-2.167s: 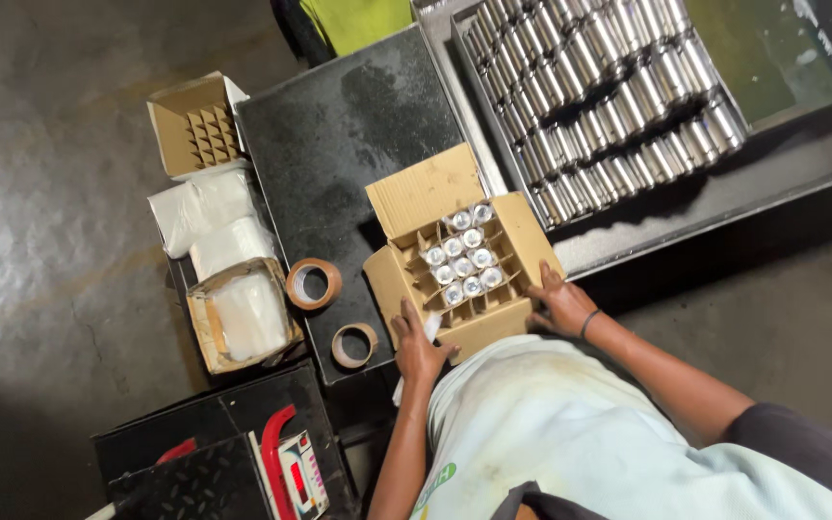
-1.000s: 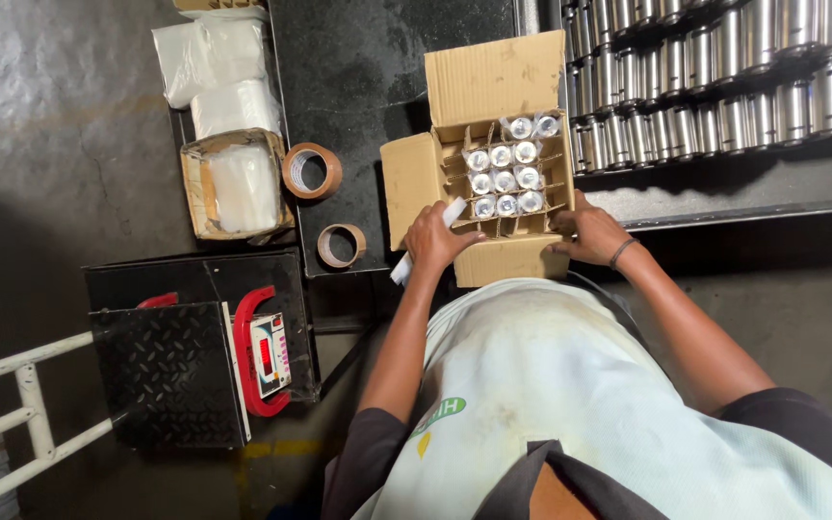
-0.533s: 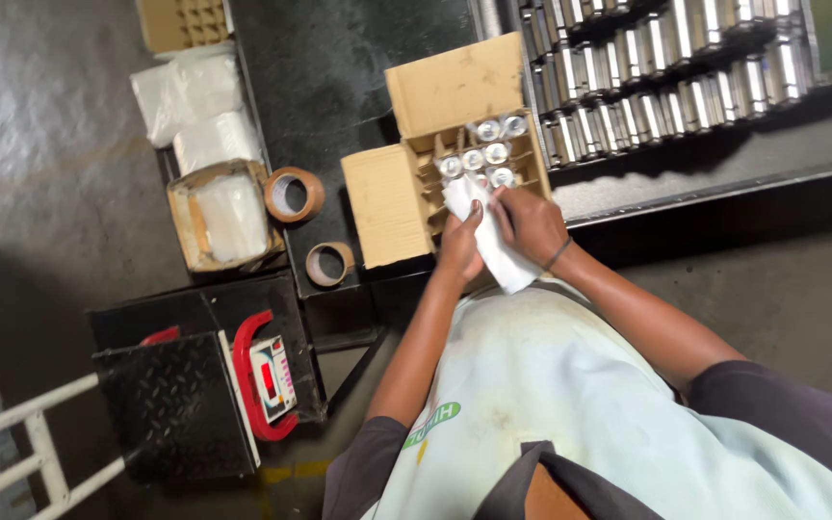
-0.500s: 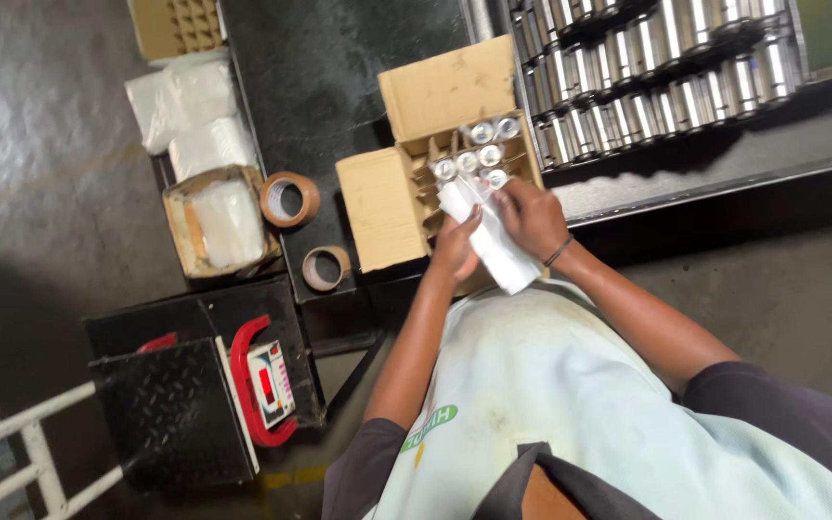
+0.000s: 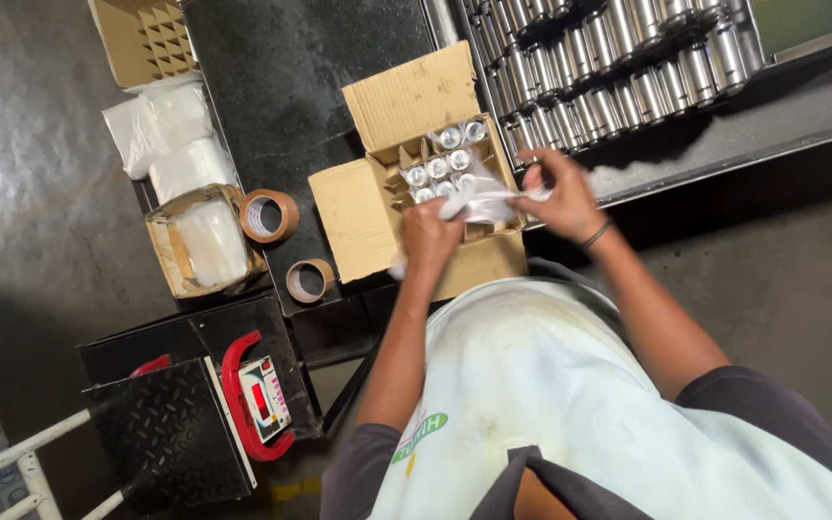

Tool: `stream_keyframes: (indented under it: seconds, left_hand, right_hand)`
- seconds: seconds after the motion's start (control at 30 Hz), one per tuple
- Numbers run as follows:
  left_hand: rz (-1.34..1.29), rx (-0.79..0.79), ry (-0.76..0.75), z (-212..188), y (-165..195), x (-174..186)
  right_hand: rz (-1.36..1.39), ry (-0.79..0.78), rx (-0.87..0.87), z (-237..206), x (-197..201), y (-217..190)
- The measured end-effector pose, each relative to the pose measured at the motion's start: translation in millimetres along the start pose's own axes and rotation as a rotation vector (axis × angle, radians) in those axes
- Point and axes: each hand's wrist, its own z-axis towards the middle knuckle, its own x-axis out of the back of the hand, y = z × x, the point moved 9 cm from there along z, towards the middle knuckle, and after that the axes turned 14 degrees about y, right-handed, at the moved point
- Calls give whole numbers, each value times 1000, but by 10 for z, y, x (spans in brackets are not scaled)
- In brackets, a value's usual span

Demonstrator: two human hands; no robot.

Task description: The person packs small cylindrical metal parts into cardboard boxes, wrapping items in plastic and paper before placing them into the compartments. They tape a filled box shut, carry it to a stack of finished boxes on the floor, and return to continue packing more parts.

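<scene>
Both hands, left hand [image 5: 429,234] and right hand [image 5: 559,190], are holding a plastic sheet [image 5: 486,199] over the cardboard box [image 5: 377,207] of metal cylinders [image 5: 438,166].

Open brown cardboard box [image 5: 416,193] sits on the dark table, flaps folded out to the left, top and near side, with a card grid inside holding round silver-topped cans. A clear plastic bag [image 5: 483,200] is stretched over its near-right corner, gripped by the left hand [image 5: 430,234] and right hand [image 5: 559,193].

Second open brown box [image 5: 142,39] at top left, empty card dividers inside.

Two white plastic-wrapped bundles [image 5: 166,135] below it, then a small brown carton [image 5: 199,241] stuffed with clear plastic.

Weighing scale's display unit [image 5: 262,397] at lower left: pale panel, red-lit screen, red frame around it.
</scene>
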Motion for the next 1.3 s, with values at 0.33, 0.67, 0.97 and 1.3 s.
stream_keyframes:
  seconds: [0.33,0.67,0.97,1.3]
  left_hand:
    - [-225,133,-84,-10,150,288]
    - [-296,-307,1,-358,323,-142]
    - [-648,685,-61,-565,-1423,8]
    - [-695,819,-197,-743,-1393,171]
  right_hand:
    - [-442,296,-213,810,662,910]
    - [73,-99,544,-459,-304,-485]
    - [427,-179,211,-827,-381,-543]
    - [-155,-389,276,-564,-1306,-360]
